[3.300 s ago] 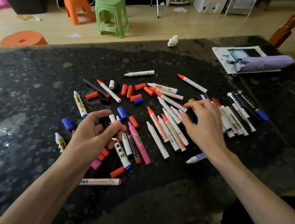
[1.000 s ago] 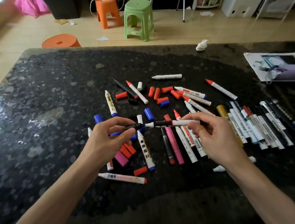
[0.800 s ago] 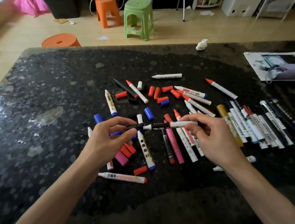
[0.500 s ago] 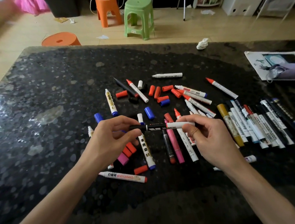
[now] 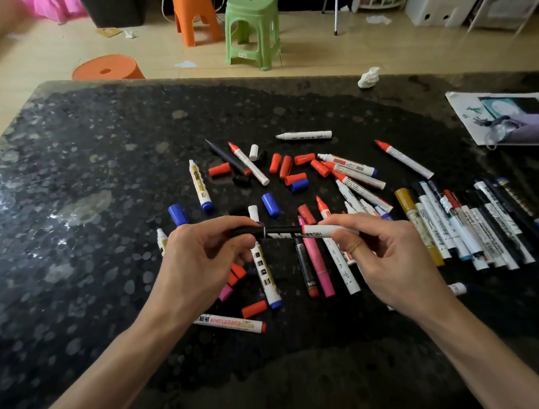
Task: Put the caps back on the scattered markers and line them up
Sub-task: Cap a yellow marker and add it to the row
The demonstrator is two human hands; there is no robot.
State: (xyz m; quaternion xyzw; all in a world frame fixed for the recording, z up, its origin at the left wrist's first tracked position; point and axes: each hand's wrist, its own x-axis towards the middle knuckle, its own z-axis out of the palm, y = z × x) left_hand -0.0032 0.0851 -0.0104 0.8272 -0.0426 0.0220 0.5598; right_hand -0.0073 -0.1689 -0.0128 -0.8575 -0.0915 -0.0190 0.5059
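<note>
I hold a white and black marker (image 5: 309, 231) level above the black table (image 5: 70, 236). My right hand (image 5: 385, 259) grips its white barrel. My left hand (image 5: 198, 261) pinches the black cap (image 5: 247, 232), which sits on the marker's tip. Under and around my hands lie several uncapped markers and loose red caps (image 5: 286, 166), blue caps (image 5: 271, 205) and a pink marker (image 5: 318, 265). A row of capped markers (image 5: 463, 224) lies side by side at the right.
A paper sheet (image 5: 467, 114) with a purple pouch (image 5: 533, 128) on it lies at the table's far right. A crumpled white tissue (image 5: 369, 77) sits near the far edge. Green (image 5: 252, 28) and orange stools (image 5: 195, 15) stand on the floor beyond.
My hands picked up a marker and a black cap and brought them together. The gap between cap and tip has closed, and the cap is now pushed onto the marker.
</note>
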